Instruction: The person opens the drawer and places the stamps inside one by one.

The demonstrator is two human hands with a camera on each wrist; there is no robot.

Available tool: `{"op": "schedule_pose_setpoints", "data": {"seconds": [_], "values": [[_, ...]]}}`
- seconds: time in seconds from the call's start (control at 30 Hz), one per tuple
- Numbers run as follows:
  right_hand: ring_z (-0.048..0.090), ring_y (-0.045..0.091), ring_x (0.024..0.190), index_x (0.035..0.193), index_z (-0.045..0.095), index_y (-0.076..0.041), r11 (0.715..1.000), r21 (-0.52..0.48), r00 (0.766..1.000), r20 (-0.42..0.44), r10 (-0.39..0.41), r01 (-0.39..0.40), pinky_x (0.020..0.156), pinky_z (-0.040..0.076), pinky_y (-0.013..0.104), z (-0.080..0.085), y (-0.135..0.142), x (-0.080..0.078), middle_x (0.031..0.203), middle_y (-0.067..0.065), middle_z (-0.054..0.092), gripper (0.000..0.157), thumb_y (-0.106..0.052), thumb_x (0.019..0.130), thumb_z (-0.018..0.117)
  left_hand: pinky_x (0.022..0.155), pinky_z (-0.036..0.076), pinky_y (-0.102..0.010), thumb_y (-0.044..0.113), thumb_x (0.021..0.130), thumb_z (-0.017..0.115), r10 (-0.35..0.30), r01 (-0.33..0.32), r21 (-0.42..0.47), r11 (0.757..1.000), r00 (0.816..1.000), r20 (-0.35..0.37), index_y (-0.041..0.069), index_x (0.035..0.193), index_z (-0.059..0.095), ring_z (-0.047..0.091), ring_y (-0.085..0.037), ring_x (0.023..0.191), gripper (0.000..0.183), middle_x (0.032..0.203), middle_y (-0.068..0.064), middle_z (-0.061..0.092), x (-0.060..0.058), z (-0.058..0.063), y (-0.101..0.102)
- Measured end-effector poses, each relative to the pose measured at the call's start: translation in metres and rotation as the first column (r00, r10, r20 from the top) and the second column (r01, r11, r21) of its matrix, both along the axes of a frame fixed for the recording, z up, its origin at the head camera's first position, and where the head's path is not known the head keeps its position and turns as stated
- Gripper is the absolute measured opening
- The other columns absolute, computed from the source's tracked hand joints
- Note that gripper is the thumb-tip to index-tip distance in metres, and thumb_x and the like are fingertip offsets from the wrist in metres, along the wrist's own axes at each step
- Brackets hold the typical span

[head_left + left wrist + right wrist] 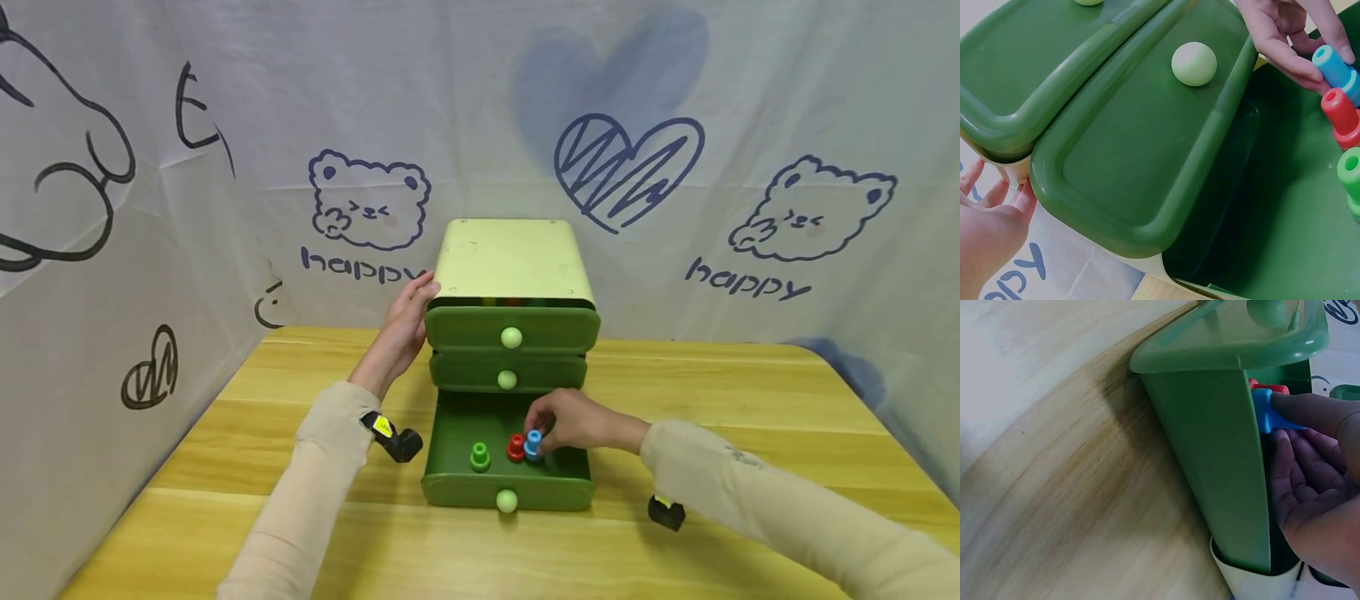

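A small drawer cabinet [517,258] with a cream shell has its bottom green drawer [465,417] pulled out. In that drawer stand a green peg [480,457], a red peg [516,448] and a blue peg [533,446], each round and stepped with a hole in the top. My right hand [573,419] reaches in over the drawer's right side and pinches the blue peg between thumb and fingers, right beside the red one. Against the cabinet's left side rests my left hand [407,321], its fingers extended along the shell.
Above the open drawer, the middle drawer [468,373] is in and the top drawer [465,329] stands slightly out, with coloured bits showing behind its front. All have round pale knobs. The cabinet stands on a wooden table [697,392] before a printed white cloth [480,100].
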State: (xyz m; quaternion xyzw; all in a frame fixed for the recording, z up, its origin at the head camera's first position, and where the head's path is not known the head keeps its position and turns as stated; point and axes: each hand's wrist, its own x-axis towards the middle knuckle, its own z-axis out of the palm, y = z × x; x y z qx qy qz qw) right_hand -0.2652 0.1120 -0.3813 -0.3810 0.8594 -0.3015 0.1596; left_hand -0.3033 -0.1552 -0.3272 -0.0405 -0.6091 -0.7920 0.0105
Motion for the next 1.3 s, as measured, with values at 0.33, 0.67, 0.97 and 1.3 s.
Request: {"op": "schedule_pose_setpoints", "data": {"seconds": [0.33,0.67,0.97,1.3], "values": [[0.06,0.005,0.074,0.085,0.07,-0.007,1.0,0.002,0.999,0.054,-0.007,0.007,0.068,0.052,0.023,0.0,-0.003,0.0,0.078,-0.006,0.065,0.019,0.001,0.072,0.081,0.108,0.035,-0.034,0.025,0.093,0.054,0.003,-0.003,-0.008,1.0,1.0,-0.005,0.007,0.151,0.027,0.033,-0.027,0.136,0.067,0.151,-0.014,0.03,0.0,0.0,0.0],[0.06,0.005,0.074,0.085,0.07,-0.005,1.0,0.007,0.997,0.078,-0.004,0.003,0.066,0.052,0.022,-0.004,-0.002,-0.003,0.078,-0.005,0.065,0.02,0.002,0.071,0.081,0.109,0.035,-0.034,0.027,0.092,0.054,0.005,-0.005,-0.014,1.0,1.0,-0.014,0.008,0.151,0.029,0.034,-0.026,0.135,0.067,0.15,-0.013,0.032,-0.001,-0.002,0.0],[0.06,0.005,0.073,0.086,0.07,-0.005,1.0,0.022,0.999,0.031,-0.009,0.008,0.067,0.052,0.021,-0.008,0.0,-0.004,0.078,-0.005,0.066,0.02,0.001,0.071,0.081,0.109,0.034,-0.034,0.027,0.093,0.053,-0.011,0.011,-0.021,1.0,1.0,-0.016,0.007,0.151,0.026,0.032,-0.027,0.136,0.068,0.151,-0.014,0.03,-0.001,-0.001,0.001],[0.064,0.01,0.079,0.097,0.07,-0.001,1.0,-0.006,0.997,0.07,-0.015,0.015,0.07,0.053,0.022,0.002,0.001,0.0,0.085,-0.001,0.068,0.025,0.001,0.073,0.079,0.108,0.035,-0.033,0.024,0.095,0.054,-0.006,0.006,-0.001,1.0,1.0,-0.008,0.006,0.151,0.028,0.035,-0.028,0.134,0.064,0.15,-0.014,0.032,0.0,0.001,-0.001]]}}
